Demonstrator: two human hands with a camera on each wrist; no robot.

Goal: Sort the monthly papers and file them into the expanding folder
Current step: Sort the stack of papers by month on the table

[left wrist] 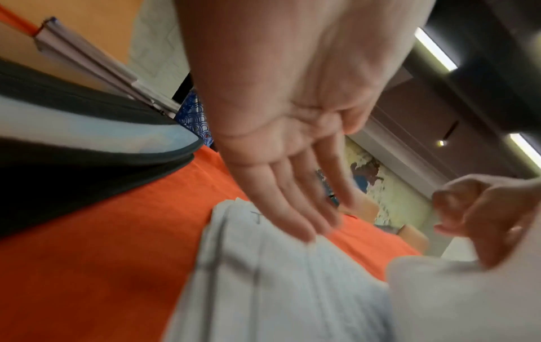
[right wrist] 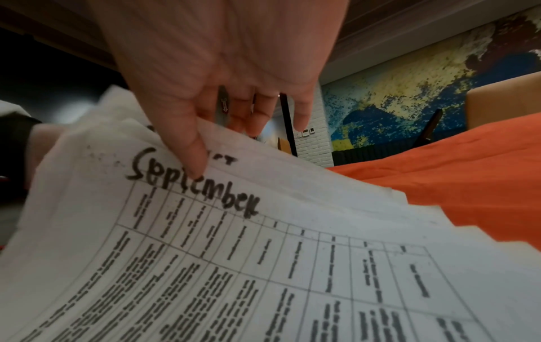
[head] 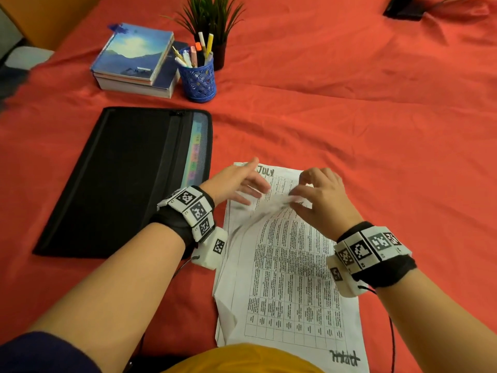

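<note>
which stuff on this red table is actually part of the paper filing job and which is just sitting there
Part of the job:
- stack of papers, its top sheets lifted by the right hand, the left hand flat beside it
- the sheet marked September
- black expanding folder, lying left of the stack

Just lying about:
- stacked books
- blue pen holder
- potted plant

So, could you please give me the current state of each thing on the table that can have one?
Expanding folder: lying flat, zipped shut.
Paper stack: loose on the cloth, far end lifted.
September sheet: raised and curved, pinched at its top edge.
Left hand: fingers straight, tips on the stack.
Right hand: pinches the lifted sheets.
Pen holder: upright, holding pens.
Books: stacked, closed.
</note>
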